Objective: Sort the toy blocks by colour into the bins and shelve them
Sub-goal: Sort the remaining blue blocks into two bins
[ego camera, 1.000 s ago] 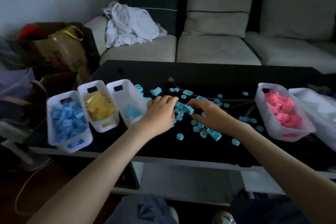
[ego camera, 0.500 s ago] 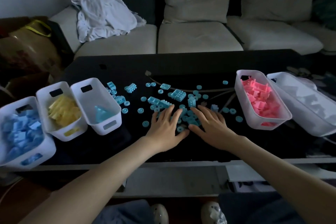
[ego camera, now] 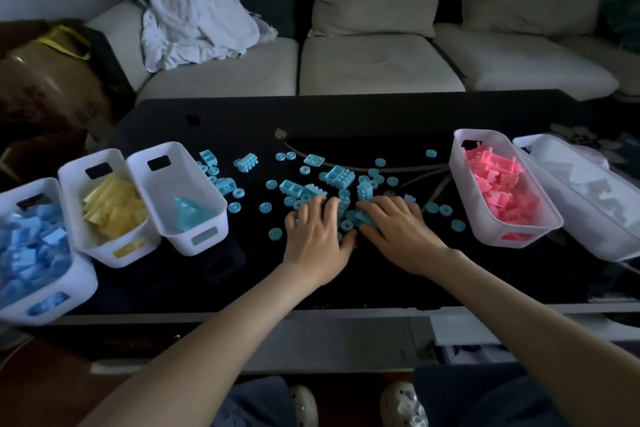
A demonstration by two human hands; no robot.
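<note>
— Read me the bench [ego camera: 346,114] from the left.

— Three white bins stand touching at its left end. The blue bin [ego camera: 83,284] is nearly full and the yellow bin [ego camera: 138,253] about half full. The turquoise bin [ego camera: 194,236] holds only a pale piece or so. I'd guess they're packed together so every colour is a short reach away.

— And the blocks to be sorted?

— The loose turquoise blocks [ego camera: 341,177] lie scattered over the middle of the bench, bricks and small round pieces. They're thickest right under the hands.

— What are the hands doing?

— The left hand [ego camera: 317,239] lies palm down on the pile, fingers bent, tips on the blocks. The right hand [ego camera: 398,232] is just beside it with its fingers spread flat over more of them. The thumbs nearly meet. Neither pinches a block that I can see (whatever's under the palms is hidden). They look placed to rake the scatter into one heap, which would beat lifting pieces singly.

— Further right?

— The pink bin [ego camera: 498,236], well filled, and touching it the far-right bin [ego camera: 606,246], which holds whitish pieces.

— How far along?

— Four colours look sorted. Turquoise is barely begun, and nothing is shelved yet.
</note>
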